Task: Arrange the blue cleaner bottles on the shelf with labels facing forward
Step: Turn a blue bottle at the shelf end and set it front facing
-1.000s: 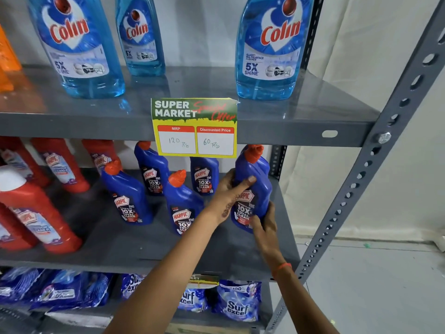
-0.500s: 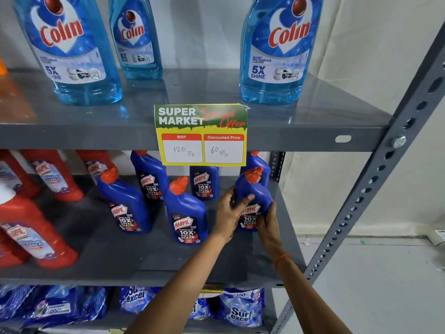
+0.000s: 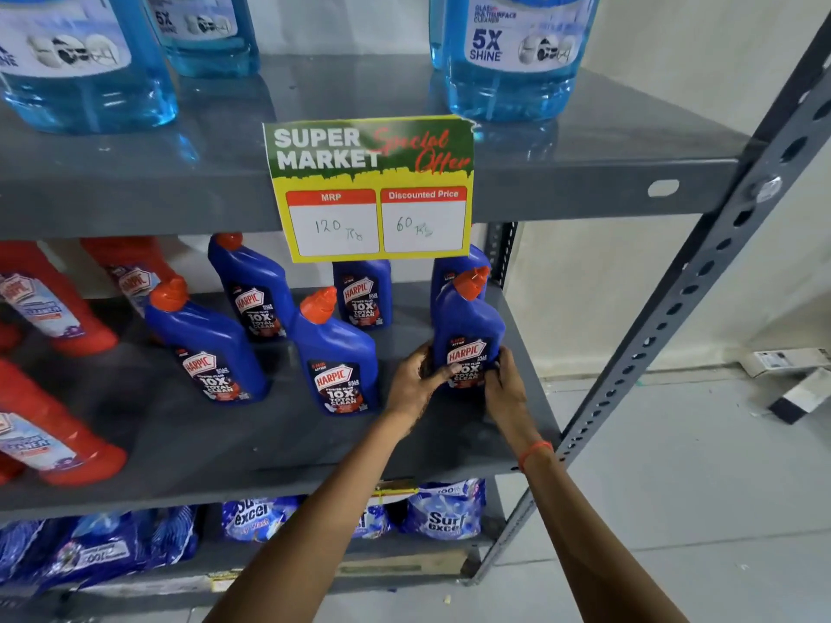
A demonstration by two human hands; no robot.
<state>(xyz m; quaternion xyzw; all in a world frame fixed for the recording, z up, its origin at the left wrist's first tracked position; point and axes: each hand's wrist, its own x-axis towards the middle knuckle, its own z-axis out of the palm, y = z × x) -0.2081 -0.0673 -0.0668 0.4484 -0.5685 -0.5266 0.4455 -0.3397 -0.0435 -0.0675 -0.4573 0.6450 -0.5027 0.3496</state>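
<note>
Several dark blue cleaner bottles with orange caps stand on the grey middle shelf (image 3: pixel 270 438). The rightmost front bottle (image 3: pixel 467 326) stands upright with its label facing me. My left hand (image 3: pixel 416 382) grips its lower left side and my right hand (image 3: pixel 506 386) grips its lower right side. Two more front bottles (image 3: pixel 335 357) (image 3: pixel 209 348) stand to its left, labels forward. Behind are three others (image 3: pixel 252 285) (image 3: pixel 362 290) (image 3: pixel 454 267), the last mostly hidden by the held bottle.
Red cleaner bottles (image 3: pixel 49 303) fill the shelf's left side. Light blue glass-cleaner bottles (image 3: pixel 512 51) stand on the upper shelf, where a yellow price sign (image 3: pixel 373 191) hangs. Detergent packs (image 3: pixel 443 510) lie on the lower shelf. A slotted grey upright (image 3: pixel 701 272) runs along the right.
The held bottle has come down from a raised tilt to stand on the shelf in front of the back right bottle. Both hands slid lower on it. The camera moved closer.
</note>
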